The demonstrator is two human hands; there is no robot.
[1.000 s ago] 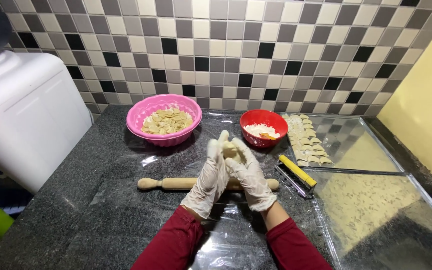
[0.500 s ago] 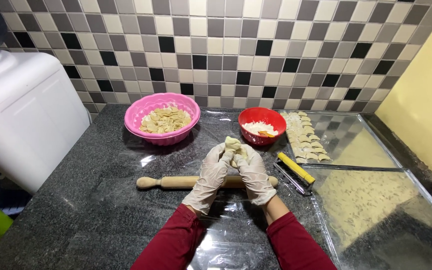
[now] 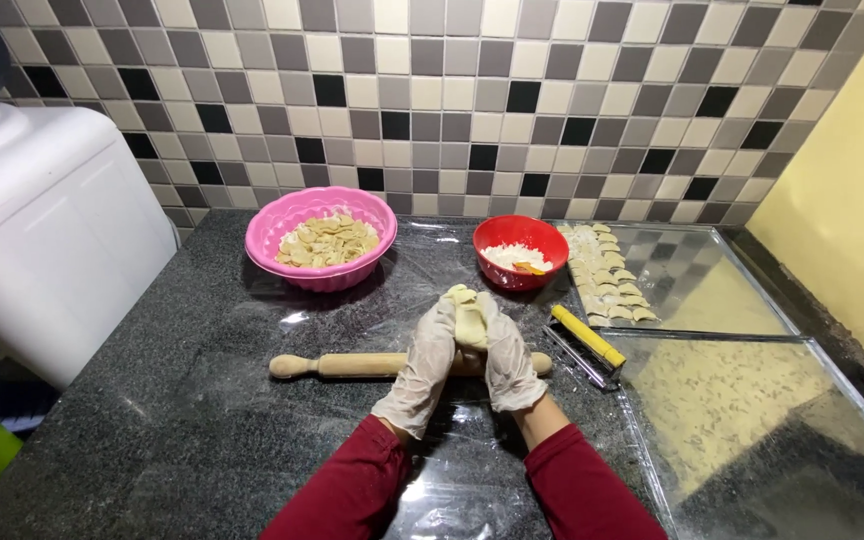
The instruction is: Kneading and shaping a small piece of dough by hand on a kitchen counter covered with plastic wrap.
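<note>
My left hand (image 3: 420,368) and my right hand (image 3: 508,362), both in thin clear gloves, press together around a pale piece of dough (image 3: 467,315) held above the counter. The dough sticks up between the fingertips. Just behind and below the hands lies a wooden rolling pin (image 3: 352,365) on a clear plastic sheet. Red sleeves cover both forearms.
A pink bowl (image 3: 282,225) of cut dough pieces and a red bowl (image 3: 497,232) with white filling stand at the back. Rows of folded dumplings (image 3: 602,275) lie on a glass-topped stove (image 3: 752,400). A yellow-handled tool (image 3: 586,338) lies right of the pin. A white appliance (image 3: 42,230) stands left.
The hands with the dough have lowered slightly and closed tighter around it. The rolling pin and bowls have not moved.
</note>
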